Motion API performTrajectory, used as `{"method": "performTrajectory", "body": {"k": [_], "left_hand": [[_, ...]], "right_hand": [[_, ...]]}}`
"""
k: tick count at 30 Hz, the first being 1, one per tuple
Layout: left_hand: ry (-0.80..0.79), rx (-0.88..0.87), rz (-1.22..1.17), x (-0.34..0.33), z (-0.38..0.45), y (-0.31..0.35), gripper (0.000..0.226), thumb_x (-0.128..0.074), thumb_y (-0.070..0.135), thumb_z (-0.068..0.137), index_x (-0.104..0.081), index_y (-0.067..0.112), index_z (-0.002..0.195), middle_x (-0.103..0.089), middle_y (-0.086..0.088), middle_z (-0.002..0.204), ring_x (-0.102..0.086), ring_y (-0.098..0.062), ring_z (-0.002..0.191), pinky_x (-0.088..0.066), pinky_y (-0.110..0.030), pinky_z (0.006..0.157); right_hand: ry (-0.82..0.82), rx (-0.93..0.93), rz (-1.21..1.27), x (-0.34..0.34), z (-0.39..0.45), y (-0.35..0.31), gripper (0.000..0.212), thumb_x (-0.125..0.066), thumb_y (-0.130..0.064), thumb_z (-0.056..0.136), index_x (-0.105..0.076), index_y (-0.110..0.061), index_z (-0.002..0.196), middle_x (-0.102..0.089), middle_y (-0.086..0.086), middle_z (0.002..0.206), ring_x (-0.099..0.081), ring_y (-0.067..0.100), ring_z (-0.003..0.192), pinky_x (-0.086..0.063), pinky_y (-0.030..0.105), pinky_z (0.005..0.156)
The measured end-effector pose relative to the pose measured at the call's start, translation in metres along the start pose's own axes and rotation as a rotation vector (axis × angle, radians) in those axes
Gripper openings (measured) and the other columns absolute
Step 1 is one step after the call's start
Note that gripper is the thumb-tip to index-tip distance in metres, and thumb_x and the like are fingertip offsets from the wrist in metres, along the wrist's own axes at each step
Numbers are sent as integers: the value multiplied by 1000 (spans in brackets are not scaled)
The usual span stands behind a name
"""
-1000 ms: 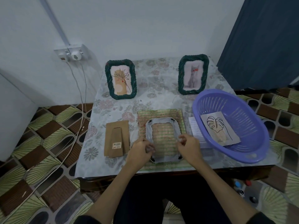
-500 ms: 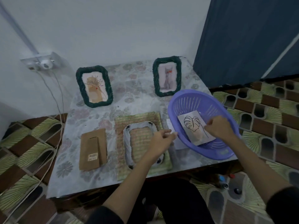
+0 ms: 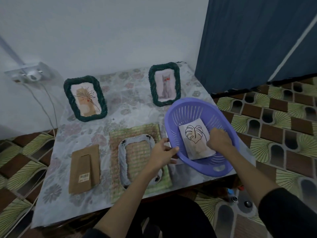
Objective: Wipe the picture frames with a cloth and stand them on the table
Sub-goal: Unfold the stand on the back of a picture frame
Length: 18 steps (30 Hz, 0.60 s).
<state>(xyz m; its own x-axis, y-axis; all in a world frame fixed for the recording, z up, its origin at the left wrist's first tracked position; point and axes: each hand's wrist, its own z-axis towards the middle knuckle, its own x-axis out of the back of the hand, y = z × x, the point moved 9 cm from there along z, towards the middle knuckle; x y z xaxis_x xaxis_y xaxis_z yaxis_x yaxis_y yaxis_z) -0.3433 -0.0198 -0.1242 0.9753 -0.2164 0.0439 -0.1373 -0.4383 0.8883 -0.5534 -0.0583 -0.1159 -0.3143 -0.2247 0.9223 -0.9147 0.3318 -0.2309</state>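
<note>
A white wall backs a small counter (image 3: 120,103) covered in a floral cloth, with a dark blue curtain (image 3: 253,42) at the right and patterned tiles on the floor. Two green frames stand upright at the back: one with a plant print (image 3: 85,98), one with a cat picture (image 3: 164,84). Near the front edge a grey frame (image 3: 137,160) lies flat on a green mat (image 3: 135,133), and a brown backing board (image 3: 84,169) lies to its left. A purple basket (image 3: 202,107) sits at the right, holding a leaf print (image 3: 195,140). The left hand (image 3: 163,152) grips the basket's near rim with curled fingers. The right hand (image 3: 218,139) is inside the basket, fingertips pinching the print's right edge.
</note>
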Motion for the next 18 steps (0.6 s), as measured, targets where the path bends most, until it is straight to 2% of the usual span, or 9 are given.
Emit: {"method": "performTrajectory", "body": {"k": [2,5,7,8,10,12,14,16,18], "left_hand": [[0,-4,17,0,-3,1,44,-60,12,91,-43,8,131,-62,-3,77,-62,-11,63,-54,-24,58],[59,-30,71,7,-12,7,51,-60,22,92,-39,10,137,-58,2,87,-57,-8,76,-49,-22,68],[140,-88,121,17,-22,17,47,-58,24,92,-42,11,134,-54,7,92,-50,0,76,-43,-7,59],[180,-114,138,22,-26,22,44,-58,26,92,-45,11,132,-52,9,92,-49,2,76,-42,-5,56],[224,-151,134,31,-36,31,37,-56,28,93,-50,12,126,-56,7,98,-52,-2,79,-45,-10,61],[190,-143,65,33,-46,36,32,-53,28,95,-56,10,121,-64,0,101,-60,-8,81,-47,-15,62],[104,-86,-58,30,-56,36,31,-50,34,96,-61,12,115,-71,0,94,-66,-13,78,-49,-16,60],[10,-17,-127,25,-66,33,36,-45,49,94,-63,22,110,-74,2,93,-70,-18,80,-52,-26,70],[-55,46,-207,23,-74,27,37,-42,58,91,-63,29,103,-74,3,92,-72,-20,82,-54,-33,74]], "right_hand": [[42,14,6,10,-5,-2,36,-53,-8,87,-26,-13,63,-28,3,63,-27,16,52,-30,33,55],[157,48,-54,34,-15,-9,37,-50,-13,91,-27,-13,62,-32,2,62,-40,24,61,-33,32,59],[248,82,-117,50,-25,-18,31,-49,-16,91,-36,-10,64,-38,3,63,-47,28,70,-36,31,61],[296,104,-107,57,-28,-21,31,-48,-16,91,-36,-10,63,-40,5,63,-48,28,70,-38,31,61],[371,188,19,69,-40,-30,39,-48,-17,90,-33,-9,55,-39,9,56,-43,25,59,-35,31,57],[356,271,274,76,-56,-40,41,-52,-18,90,-38,-3,55,-39,17,54,-37,23,51,-28,29,52],[275,345,516,78,-79,-58,37,-56,-18,90,-47,-1,59,-47,16,56,-40,20,51,-31,29,53],[161,416,637,69,-106,-83,29,-57,-16,90,-58,-1,66,-56,11,63,-48,14,57,-37,21,56],[73,501,638,50,-130,-109,26,-57,-16,91,-66,3,75,-63,9,70,-54,12,64,-40,12,60]]}}
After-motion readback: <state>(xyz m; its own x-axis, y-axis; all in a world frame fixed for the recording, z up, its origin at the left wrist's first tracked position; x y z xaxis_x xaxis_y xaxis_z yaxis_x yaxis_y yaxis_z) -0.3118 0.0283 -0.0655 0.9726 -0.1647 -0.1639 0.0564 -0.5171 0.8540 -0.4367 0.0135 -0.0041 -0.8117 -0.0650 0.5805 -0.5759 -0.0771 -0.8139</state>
